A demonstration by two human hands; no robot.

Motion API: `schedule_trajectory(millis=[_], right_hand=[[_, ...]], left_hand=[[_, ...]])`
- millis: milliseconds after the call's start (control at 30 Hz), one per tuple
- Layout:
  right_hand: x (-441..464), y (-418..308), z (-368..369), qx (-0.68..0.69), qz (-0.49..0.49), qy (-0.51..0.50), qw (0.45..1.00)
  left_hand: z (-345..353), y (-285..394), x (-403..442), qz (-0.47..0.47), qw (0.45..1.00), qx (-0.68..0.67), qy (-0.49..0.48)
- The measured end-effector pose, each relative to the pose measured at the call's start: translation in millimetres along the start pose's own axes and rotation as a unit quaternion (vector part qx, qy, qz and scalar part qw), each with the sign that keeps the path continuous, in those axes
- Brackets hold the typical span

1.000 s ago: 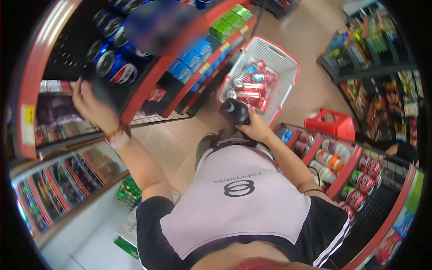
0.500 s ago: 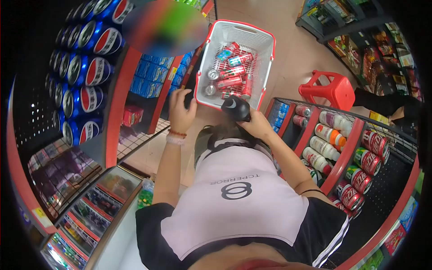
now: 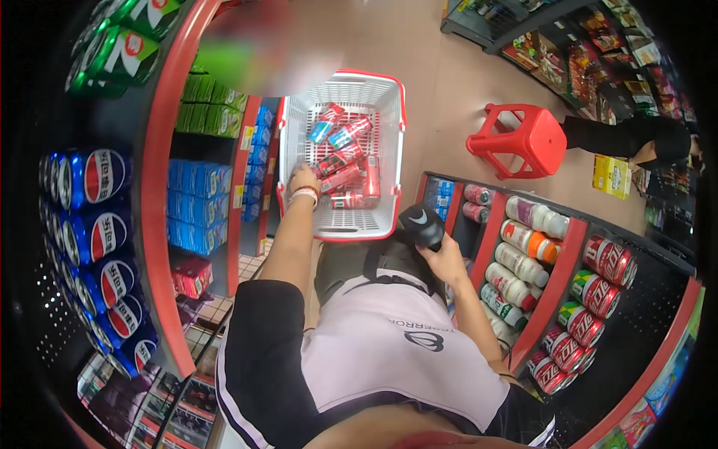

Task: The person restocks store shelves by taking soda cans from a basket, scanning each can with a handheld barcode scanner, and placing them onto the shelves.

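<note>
A white plastic basket with a red rim stands in front of me and holds several red drink cans. My left hand is inside it at the left side, beside the cans. Its fingers point down, and their tips and whatever lies under them are hidden. My right hand is near my thigh, outside the basket's lower right corner. Its fingers are wrapped round the lower end of a black rounded object with a pale swoosh mark; what kind of thing it is does not show.
Blue cola cans and boxed drinks fill the left shelves. Bottles and red cans line the right shelf. A red stool stands beyond it, near another person's dark-clothed limb and a yellow box.
My left hand has gone from outside the basket's left edge down into it, over where silver can ends showed. My right hand and the black object now sit lower right. The view has shifted.
</note>
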State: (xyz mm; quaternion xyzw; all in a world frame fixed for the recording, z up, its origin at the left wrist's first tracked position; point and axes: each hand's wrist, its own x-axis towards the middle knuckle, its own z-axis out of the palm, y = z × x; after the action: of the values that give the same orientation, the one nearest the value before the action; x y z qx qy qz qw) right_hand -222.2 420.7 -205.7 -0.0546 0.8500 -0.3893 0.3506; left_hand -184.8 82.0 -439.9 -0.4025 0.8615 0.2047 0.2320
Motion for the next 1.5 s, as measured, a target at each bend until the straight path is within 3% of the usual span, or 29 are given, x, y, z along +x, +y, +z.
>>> schedule_trajectory(millis=[133, 200, 400, 500, 667, 733, 967, 1133, 1200, 1233, 1500], right_hand=[[0.5, 17.2, -1.0, -0.019, 0.023, 0.015, 0.999], [6.8, 9.1, 0.5, -0.022, 0.025, 0.000, 0.999], [20.3, -36.3, 20.6, -0.050, -0.054, -0.059, 0.996], [20.6, -51.0, 36.6, -0.061, -0.107, -0.099, 0.987], [-4.3, -77.4, 56.0, -0.048, -0.159, -0.124, 0.978], [-17.6, -86.2, 62.9, -0.042, -0.175, -0.136, 0.974], [-45.8, -99.4, 95.6, -0.062, -0.209, -0.223, 0.950], [-65.1, -114.7, 123.8, 0.005, -0.258, -0.249, 0.933], [-71.5, -117.4, 130.3, -0.065, -0.284, -0.271, 0.918], [-76.7, -119.5, 133.8, -0.041, -0.245, -0.288, 0.925], [-102.2, -130.4, 164.2, -0.097, -0.298, -0.281, 0.907]], left_hand=[[-4.0, -4.6, -10.2, -0.020, 1.000, -0.012, -0.015], [-15.3, -12.9, -26.5, 0.053, 0.995, -0.061, 0.059], [-73.4, -34.4, -127.0, 0.082, 0.977, -0.131, 0.148], [-83.3, -49.1, -175.4, 0.156, 0.918, -0.275, 0.239], [-97.1, -63.5, -248.4, 0.118, 0.868, -0.398, 0.273], [-88.6, -77.7, -266.1, 0.100, 0.804, -0.515, 0.281], [-85.9, -119.4, -333.5, 0.063, 0.739, -0.604, 0.290], [-63.1, -149.8, -360.8, 0.064, 0.714, -0.603, 0.350], [-62.8, -155.3, -375.4, 0.060, 0.686, -0.631, 0.357], [-64.3, -158.5, -382.8, 0.053, 0.698, -0.617, 0.360], [-78.5, -179.5, -436.1, 0.008, 0.656, -0.637, 0.405]])
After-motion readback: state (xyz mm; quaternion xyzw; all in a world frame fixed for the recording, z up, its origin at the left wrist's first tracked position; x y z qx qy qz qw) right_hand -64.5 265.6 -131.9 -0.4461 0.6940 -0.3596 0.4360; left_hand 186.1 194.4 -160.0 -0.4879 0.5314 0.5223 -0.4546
